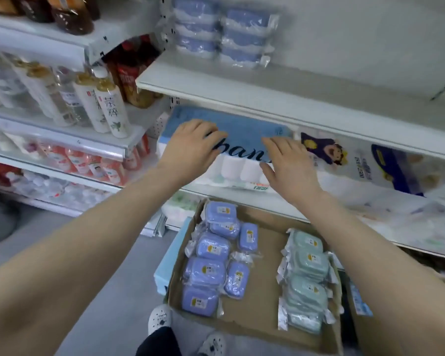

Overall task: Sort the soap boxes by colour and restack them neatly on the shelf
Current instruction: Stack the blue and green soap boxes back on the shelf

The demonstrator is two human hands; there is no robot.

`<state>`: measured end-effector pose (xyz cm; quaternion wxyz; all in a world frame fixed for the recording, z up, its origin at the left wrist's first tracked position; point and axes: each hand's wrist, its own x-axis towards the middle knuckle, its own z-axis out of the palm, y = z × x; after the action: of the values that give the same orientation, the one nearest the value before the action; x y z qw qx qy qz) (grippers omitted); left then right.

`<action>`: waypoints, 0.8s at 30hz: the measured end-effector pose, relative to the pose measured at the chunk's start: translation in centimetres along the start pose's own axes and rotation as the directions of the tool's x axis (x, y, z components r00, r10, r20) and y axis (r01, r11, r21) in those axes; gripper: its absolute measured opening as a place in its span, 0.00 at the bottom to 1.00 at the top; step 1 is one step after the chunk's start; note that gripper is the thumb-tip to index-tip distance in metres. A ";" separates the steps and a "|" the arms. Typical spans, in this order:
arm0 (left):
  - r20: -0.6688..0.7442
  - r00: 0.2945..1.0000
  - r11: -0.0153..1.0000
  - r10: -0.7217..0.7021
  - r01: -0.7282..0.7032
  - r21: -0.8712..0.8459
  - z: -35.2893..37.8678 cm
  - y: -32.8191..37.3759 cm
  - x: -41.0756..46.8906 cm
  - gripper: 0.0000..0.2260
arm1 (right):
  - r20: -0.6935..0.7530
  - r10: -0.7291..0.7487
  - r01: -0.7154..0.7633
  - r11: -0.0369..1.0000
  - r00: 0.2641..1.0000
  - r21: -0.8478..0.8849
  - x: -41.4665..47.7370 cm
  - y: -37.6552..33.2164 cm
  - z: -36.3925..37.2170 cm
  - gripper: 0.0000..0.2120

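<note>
Two stacks of blue soap boxes point(222, 33) in clear wrap stand on the white shelf point(267, 91) at the top. Below, a cardboard tray point(257, 301) holds several loose blue soap boxes point(212, 265) on its left side and a row of pale green soap boxes point(307, 273) on its right. My left hand point(190, 147) and my right hand point(289, 163) both hover empty in mid-air with relaxed fingers, between the shelf and the tray, in front of a blue pack of toilet rolls point(229, 140).
More tissue packs point(370, 170) fill the lower shelf to the right. Drink bottles point(106, 104) line the shelves at left. A light blue box point(167, 263) lies left of the tray. My shoes point(159, 317) show on the grey floor below.
</note>
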<state>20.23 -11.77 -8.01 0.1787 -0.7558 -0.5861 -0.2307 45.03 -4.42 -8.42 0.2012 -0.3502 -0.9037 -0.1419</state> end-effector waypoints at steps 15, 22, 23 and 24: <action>0.529 0.845 0.950 -0.076 0.222 -0.218 15.7 4.8 -23.7 0.21 | 0.481 0.203 -0.300 0.945 0.853 0.133 -20.2 -9.5 16.6 0.24; 0.763 0.646 0.931 0.011 0.271 -0.243 22.2 8.6 -31.1 0.35 | 0.673 0.401 -0.557 0.830 0.621 0.019 -28.3 -10.6 21.0 0.32; 0.776 0.630 0.928 0.014 0.282 -0.246 23.0 9.0 -31.5 0.36 | 0.722 0.410 -0.591 0.806 0.558 -0.002 -29.4 -10.6 21.8 0.33; 0.782 0.623 0.925 0.013 0.288 -0.246 23.7 9.4 -31.8 0.37 | 0.770 0.415 -0.622 0.783 0.484 -0.030 -30.3 -10.6 22.6 0.34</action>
<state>26.08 -26.84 -45.47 -0.2439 -0.7522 -0.6122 0.0014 52.15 -20.42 -43.49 -0.1083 -0.6053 -0.7634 0.1978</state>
